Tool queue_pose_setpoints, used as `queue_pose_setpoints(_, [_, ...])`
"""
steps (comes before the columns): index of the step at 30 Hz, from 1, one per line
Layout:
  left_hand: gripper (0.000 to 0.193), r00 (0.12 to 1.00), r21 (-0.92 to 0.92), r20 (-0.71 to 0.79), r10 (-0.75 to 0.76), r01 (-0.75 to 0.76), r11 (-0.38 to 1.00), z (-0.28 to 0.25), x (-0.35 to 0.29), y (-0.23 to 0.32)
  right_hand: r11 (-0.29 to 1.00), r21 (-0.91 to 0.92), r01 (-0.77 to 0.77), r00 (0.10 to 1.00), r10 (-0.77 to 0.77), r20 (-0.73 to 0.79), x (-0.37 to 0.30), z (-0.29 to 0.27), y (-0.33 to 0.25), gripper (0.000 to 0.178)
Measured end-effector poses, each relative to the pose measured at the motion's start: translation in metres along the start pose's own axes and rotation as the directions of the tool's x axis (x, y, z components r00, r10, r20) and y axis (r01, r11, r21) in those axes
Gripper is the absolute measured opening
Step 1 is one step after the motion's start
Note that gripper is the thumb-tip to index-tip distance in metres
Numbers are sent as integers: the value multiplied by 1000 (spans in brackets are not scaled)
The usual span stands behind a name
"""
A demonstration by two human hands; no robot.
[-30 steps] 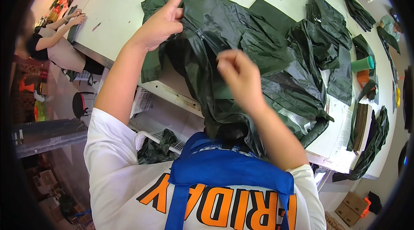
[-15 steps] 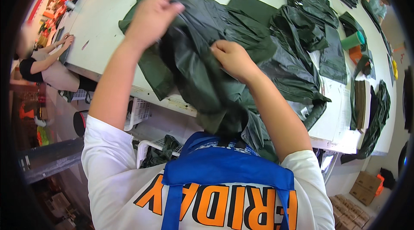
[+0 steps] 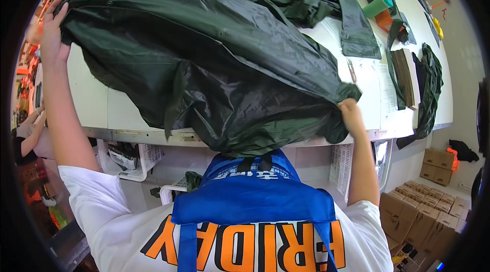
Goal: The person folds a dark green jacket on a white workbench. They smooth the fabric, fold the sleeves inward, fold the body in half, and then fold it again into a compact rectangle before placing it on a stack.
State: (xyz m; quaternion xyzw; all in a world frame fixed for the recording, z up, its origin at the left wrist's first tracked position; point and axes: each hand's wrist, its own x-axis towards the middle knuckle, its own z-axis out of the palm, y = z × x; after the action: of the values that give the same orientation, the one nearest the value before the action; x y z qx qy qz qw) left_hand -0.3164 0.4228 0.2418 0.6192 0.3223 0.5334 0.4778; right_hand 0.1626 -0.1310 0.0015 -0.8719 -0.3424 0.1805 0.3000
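A dark green, shiny raincoat (image 3: 214, 57) is stretched out between my two hands over the white table (image 3: 92, 101). A long placket with small snaps runs along its length, and the lower part hangs in loose folds over the table's front edge. At the far left my left hand (image 3: 53, 32) is closed on one end of the raincoat, fingers curled round the fabric. On the right, my right hand (image 3: 351, 116) grips the opposite end, slightly blurred, with its fingertips hidden in the cloth.
Behind the raincoat lie more dark green garments (image 3: 301, 4). To the right are a green roll (image 3: 378, 5), an orange object (image 3: 385, 21), a pen (image 3: 352, 69) and a brown stack (image 3: 403, 78). White baskets (image 3: 145, 157) stand below the table; cartons (image 3: 418, 211) are at lower right. Someone works far left.
My hands have moved far apart, left hand to the left, right hand right and down. The bunched raincoat is now spread wide between them. The view has shifted a little to the right.
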Motion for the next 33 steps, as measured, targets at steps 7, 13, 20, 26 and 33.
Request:
queue_pose_setpoints(7, [16, 952, 561, 65, -299, 213, 800, -39, -39, -119, 936, -333, -117, 907, 237, 348, 5, -36, -49, 31])
queue_pose_setpoints(13, [43, 984, 916, -114, -137, 51, -399, -28, -144, -194, 862, -502, 66, 986, 21, 165, -6, 7, -80, 29])
queue_pose_setpoints(20, [34, 547, 468, 795, -261, -281, 838, 230, -237, -131, 984, -149, 98, 900, -24, 435, 37, 25, -27, 14])
queue_pose_setpoints(26, [24, 498, 617, 762, -414, -363, 699, 311, -321, -206, 977, -179, 117, 877, -17, 481, 55, 32, -15, 21])
queue_pose_setpoints(33, [14, 509, 560, 731, -454, -67, 826, 314, -314, -235, 982, -187, -22, 891, 104, 441, 63, 36, 5, 20])
